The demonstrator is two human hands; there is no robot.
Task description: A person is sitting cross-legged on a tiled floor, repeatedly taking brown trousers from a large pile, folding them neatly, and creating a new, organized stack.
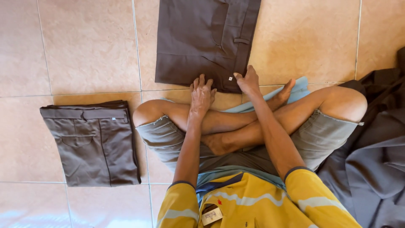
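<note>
From the head view, I sat cross-legged on the tiled floor [84, 50], and the folded dark brown trousers [198, 38] lay flat just past my shins. My left hand [201, 93] rested spread on their near edge, grip apart; my right hand [249, 81] pressed the waistband corner, fingers loose, clamping nothing. The cloth looked soft, light and limp, best taken at that thick folded hem. A second folded pair [95, 141] lay well to the left.

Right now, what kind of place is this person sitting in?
Probably a home or small workshop floor: tan floor tiles, folded brown trousers beside the person, and a heap of dark cloth.
</note>
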